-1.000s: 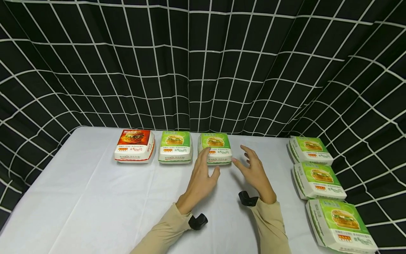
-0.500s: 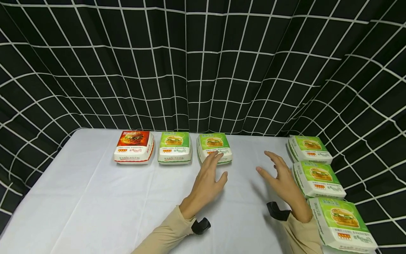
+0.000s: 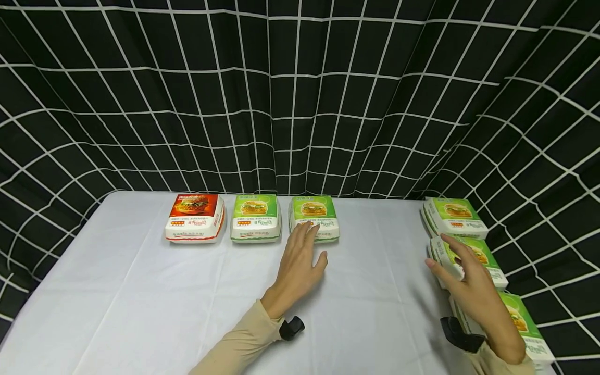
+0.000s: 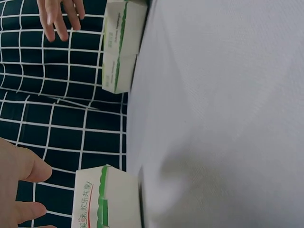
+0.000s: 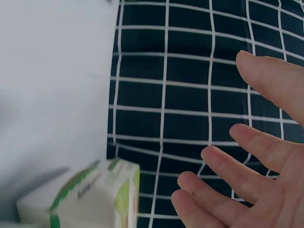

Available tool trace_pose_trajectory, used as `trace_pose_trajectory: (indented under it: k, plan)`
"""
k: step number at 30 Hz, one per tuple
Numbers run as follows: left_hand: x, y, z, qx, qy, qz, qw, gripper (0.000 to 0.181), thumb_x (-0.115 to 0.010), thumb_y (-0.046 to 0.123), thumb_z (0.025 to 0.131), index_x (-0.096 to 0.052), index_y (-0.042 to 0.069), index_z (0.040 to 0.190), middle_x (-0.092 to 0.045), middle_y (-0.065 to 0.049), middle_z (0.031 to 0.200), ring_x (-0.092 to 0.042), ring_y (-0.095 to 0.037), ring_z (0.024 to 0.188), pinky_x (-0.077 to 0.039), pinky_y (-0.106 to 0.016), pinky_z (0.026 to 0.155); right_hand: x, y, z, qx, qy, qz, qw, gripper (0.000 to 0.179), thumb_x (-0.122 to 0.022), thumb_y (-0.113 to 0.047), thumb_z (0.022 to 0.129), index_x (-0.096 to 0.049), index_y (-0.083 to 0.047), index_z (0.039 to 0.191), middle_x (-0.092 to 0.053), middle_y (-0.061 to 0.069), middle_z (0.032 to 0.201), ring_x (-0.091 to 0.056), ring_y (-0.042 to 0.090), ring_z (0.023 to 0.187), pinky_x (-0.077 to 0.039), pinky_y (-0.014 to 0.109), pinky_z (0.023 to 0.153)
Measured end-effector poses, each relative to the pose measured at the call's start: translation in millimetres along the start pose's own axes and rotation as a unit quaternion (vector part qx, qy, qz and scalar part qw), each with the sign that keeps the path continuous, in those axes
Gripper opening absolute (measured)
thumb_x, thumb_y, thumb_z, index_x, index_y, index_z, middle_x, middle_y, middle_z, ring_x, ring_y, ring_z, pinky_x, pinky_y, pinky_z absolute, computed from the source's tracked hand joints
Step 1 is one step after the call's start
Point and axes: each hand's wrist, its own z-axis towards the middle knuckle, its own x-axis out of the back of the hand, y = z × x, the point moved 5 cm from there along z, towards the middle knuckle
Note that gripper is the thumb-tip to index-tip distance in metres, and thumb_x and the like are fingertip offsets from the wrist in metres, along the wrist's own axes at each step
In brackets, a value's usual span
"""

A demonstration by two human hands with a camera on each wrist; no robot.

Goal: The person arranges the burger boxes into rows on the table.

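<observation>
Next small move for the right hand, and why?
I'd probably lower the right hand toward the middle green box on the far right: the hand is open and empty, it overlaps that box in the head view, and the right wrist view shows it raised off the white table.

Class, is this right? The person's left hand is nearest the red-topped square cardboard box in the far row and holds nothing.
Not red-topped: the head view shows the left hand nearest the green-topped square cardboard box at the right end of that row.
</observation>
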Motion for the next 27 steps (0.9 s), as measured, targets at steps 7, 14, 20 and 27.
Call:
trace_pose_trajectory:
  k: [7,14,20,27]
  plan:
    - [0.3,1.7,0.3,-0.006,0.016,-0.004,0.9999,0.058,-0.062,0.021,0.091,-0.045,0.003,0.143,-0.039,-0.019,0.153,-0.030,-0.039,0.147,-0.026,-0.049,0.122,11.5,23.0,-15.5,-0.039,0.003,-0.036,0.9986,0.072,-0.064,-0.030,0.097,-0.029,-0.005,0.155,-0.032,0.036,0.150,-0.038,0.061,0.127,-0.037,0.071,0.085]
    - [-6.2,18.9,-1.7,-0.028,0.003,-0.033,0.9991,0.058,-0.063,0.020,0.091,-0.045,0.006,0.144,-0.038,-0.016,0.154,-0.030,-0.034,0.148,-0.026,-0.046,0.122,25.3,49.4,-31.0,-0.073,0.011,-0.071,0.9948,0.073,-0.063,-0.032,0.097,-0.027,-0.005,0.156,-0.026,0.039,0.151,-0.034,0.064,0.126,-0.034,0.072,0.088]
    - [-20.3,39.4,-7.3,-0.067,-0.019,-0.020,0.9974,0.057,-0.063,0.022,0.092,-0.045,0.008,0.144,-0.041,-0.015,0.152,-0.035,-0.033,0.146,-0.031,-0.044,0.120,32.6,72.8,-39.5,-0.146,0.006,-0.112,0.9829,0.078,-0.059,-0.042,0.098,-0.023,-0.004,0.156,-0.024,0.040,0.149,-0.033,0.064,0.123,-0.033,0.072,0.087]
    - [-40.8,69.8,-15.8,-0.110,-0.083,0.000,0.9905,0.059,-0.061,0.028,0.094,-0.042,0.009,0.147,-0.041,-0.013,0.152,-0.039,-0.028,0.144,-0.034,-0.039,0.119,35.9,96.9,-52.2,-0.211,-0.018,-0.137,0.9677,0.083,-0.054,-0.048,0.099,-0.017,0.001,0.156,-0.021,0.043,0.147,-0.025,0.066,0.128,-0.024,0.079,0.099]
